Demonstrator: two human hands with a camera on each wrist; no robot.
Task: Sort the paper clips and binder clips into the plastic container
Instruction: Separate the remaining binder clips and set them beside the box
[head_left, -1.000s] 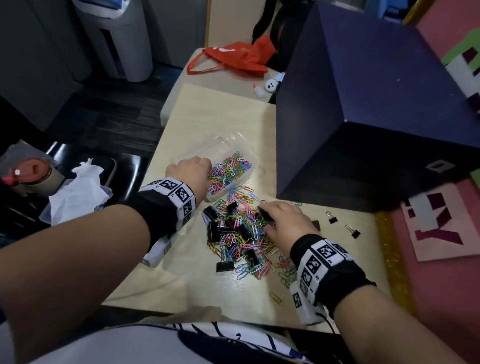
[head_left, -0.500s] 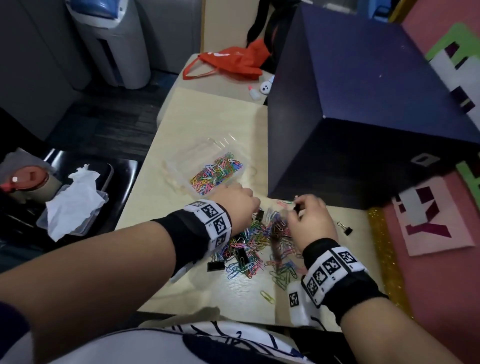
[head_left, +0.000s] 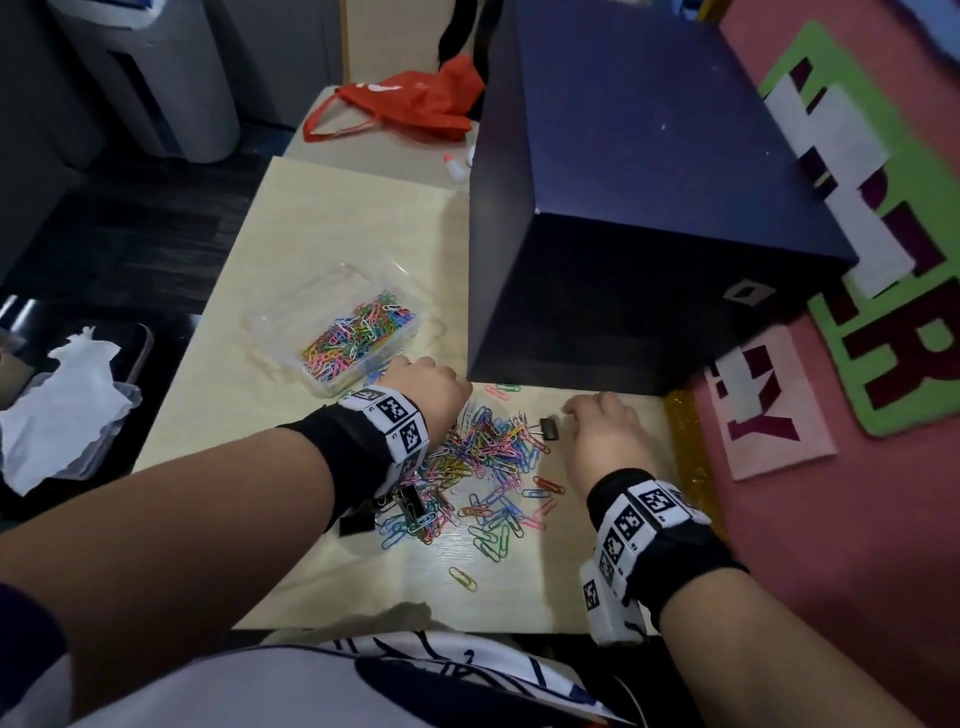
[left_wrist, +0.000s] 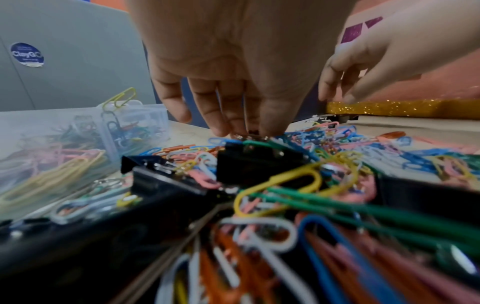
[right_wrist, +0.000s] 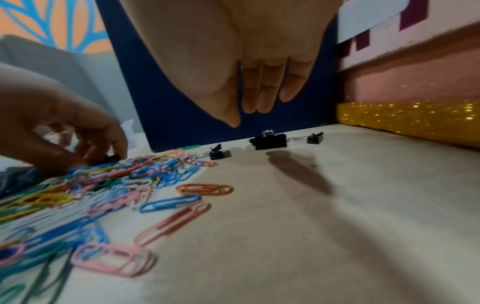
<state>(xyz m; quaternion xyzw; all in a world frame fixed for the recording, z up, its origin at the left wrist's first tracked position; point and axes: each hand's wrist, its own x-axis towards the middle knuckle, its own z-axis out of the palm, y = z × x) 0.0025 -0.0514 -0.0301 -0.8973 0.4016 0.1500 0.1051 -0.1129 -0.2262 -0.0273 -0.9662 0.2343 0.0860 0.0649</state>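
Observation:
A heap of coloured paper clips (head_left: 483, 462) mixed with black binder clips (left_wrist: 249, 164) lies on the pale table (head_left: 332, 223). The clear plastic container (head_left: 332, 387) behind it holds paper clips in one compartment. My left hand (head_left: 434, 387) reaches down into the heap's far left, and its fingertips (left_wrist: 246, 129) pinch a black binder clip (right_wrist: 109, 158). My right hand (head_left: 597, 431) hovers to the right of the heap with straight fingers (right_wrist: 255, 102), holding nothing. Three small binder clips (right_wrist: 270, 142) lie apart near the blue box.
A large dark blue box (head_left: 649, 208) stands right behind the hands. A gold glitter strip (head_left: 685, 447) and pink board border the table on the right. A red bag (head_left: 415, 98) and small bottle (head_left: 454, 169) lie far back; a tub with tissue (head_left: 62, 410) sits left.
My left hand came back from the container onto the heap. My right hand lifted a black binder clip, carried it right toward the blue box and let it go.

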